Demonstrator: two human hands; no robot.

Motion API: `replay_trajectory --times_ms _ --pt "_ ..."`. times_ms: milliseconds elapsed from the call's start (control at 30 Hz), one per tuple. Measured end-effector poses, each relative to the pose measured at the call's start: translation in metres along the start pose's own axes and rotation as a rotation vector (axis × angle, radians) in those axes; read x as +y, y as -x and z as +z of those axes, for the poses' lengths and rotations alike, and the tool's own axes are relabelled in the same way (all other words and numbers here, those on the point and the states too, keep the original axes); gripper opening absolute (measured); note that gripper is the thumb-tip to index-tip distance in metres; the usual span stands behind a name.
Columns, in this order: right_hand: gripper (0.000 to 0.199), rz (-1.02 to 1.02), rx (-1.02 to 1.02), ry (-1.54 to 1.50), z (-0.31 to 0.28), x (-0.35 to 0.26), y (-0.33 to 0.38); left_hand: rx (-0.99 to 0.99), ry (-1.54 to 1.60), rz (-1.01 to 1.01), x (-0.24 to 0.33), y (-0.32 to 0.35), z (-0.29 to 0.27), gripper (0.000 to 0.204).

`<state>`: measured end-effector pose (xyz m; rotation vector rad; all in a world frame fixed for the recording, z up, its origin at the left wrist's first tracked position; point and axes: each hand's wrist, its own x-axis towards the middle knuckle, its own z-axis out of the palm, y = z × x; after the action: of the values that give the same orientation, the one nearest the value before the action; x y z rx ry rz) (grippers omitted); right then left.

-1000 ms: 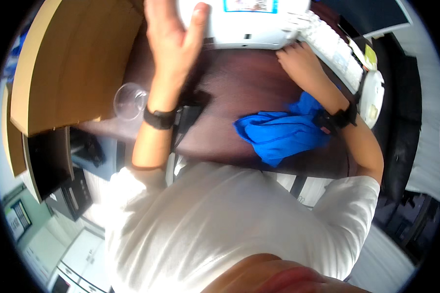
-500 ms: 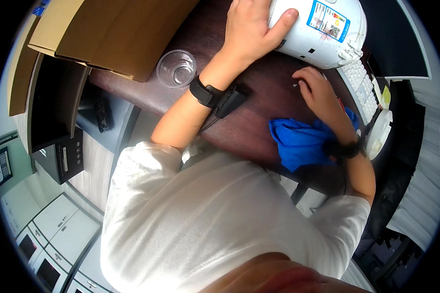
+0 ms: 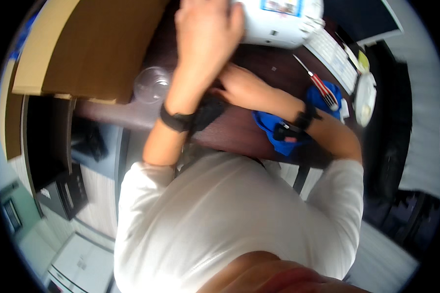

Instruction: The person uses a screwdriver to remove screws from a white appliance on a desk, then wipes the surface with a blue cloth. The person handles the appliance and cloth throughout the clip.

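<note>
A white rounded appliance (image 3: 278, 34) with a blue-edged label lies at the top of the view. My left hand (image 3: 205, 36) is at its left side, thumb apart and touching or nearly touching the shell; the fingertips run off the upper edge. My right hand (image 3: 237, 83) crosses under my left wrist, its fingers partly hidden and blurred. Close by it are a clear plastic cup (image 3: 151, 85) and a black object (image 3: 208, 115) by the left wristband. A screwdriver (image 3: 320, 87) with a red-and-white handle rests partly on a blue cloth (image 3: 269, 134).
Cardboard boxes (image 3: 98, 49) stand at the left of the dark desk (image 3: 146, 117). A white keyboard (image 3: 332, 58), a white round object (image 3: 365, 100) and a monitor (image 3: 359, 19) are at the right. A small light speck (image 3: 274, 69) lies below the appliance.
My right hand has swung left from the right side of the desk to under my left wrist, uncovering the screwdriver. The view has shifted, and my left hand is farther left on the appliance.
</note>
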<state>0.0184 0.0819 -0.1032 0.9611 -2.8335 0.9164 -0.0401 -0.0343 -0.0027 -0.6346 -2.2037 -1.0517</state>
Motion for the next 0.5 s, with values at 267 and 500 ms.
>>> replay_trajectory --times_ms 267,500 --pt "0.082 -0.124 0.057 -0.137 0.044 -0.012 -0.053 -0.241 -0.163 -0.018 -0.007 -0.008 -0.005 0.052" --pt "0.067 -0.284 0.348 -0.384 0.066 -0.027 -0.084 -0.395 -0.179 0.061 0.034 -0.024 -0.034 0.045"
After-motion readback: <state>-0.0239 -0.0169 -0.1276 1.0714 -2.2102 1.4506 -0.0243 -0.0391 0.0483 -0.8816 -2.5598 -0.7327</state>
